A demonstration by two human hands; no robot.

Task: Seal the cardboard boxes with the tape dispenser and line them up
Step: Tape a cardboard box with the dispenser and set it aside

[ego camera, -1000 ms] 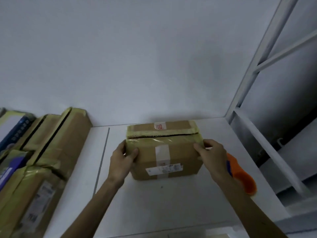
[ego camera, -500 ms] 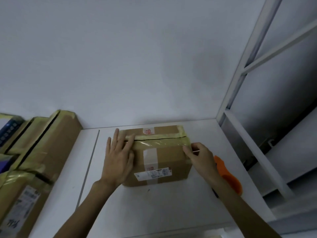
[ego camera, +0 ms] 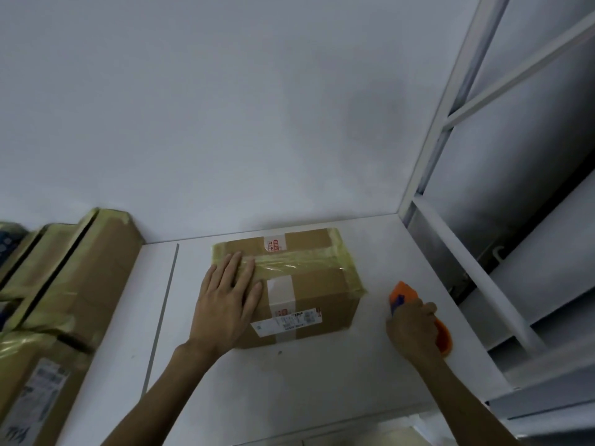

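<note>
A brown cardboard box (ego camera: 309,284) lies on the white table (ego camera: 289,381), with yellowish clear tape along its top seam and a white label on its near face. My left hand (ego camera: 227,300) presses flat on the box's left end, fingers straight over the tape. To the right of the box, my right hand (ego camera: 413,323) curls round the orange tape dispenser (ego camera: 442,336), which lies on the table. Most of the dispenser is hidden under the hand.
Several taped cardboard boxes (ego camera: 80,278) stand in a row along the left side. A white wall rises behind the table. A white metal rack frame (ego camera: 483,284) borders the table on the right.
My right hand left the box's right end and moved right and down onto the tape dispenser. My left hand went from gripping the box's left side to lying flat on its top.
</note>
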